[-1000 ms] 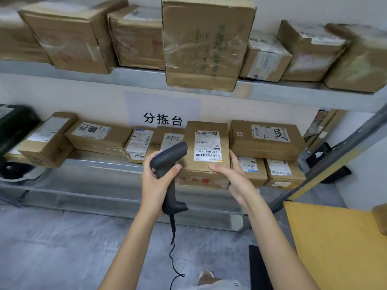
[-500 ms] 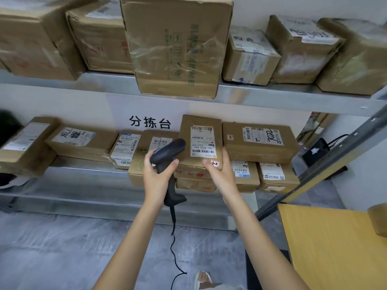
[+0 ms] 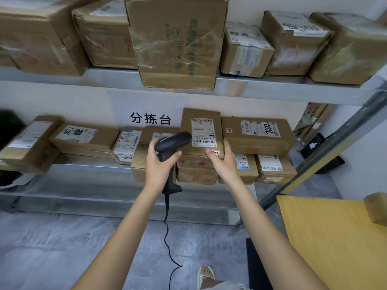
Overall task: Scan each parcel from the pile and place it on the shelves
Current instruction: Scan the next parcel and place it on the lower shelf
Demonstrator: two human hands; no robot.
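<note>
Head view: left hand [image 3: 159, 164] grips scanner [image 3: 171, 143]; right hand [image 3: 222, 162] holds parcel [image 3: 201, 132] on lower shelf [image 3: 88, 164], right of scanner.

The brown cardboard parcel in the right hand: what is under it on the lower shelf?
The brown cardboard parcel held by the right hand sits on another taped brown box with red marks. That box's top and its label, if any, are covered.

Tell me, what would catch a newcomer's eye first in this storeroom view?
Probably the two hands in the middle: the left hand grips a black corded scanner, while the right hand holds a labelled parcel against the stack on the lower shelf. Above, a big taped carton overhangs the upper shelf.
</note>
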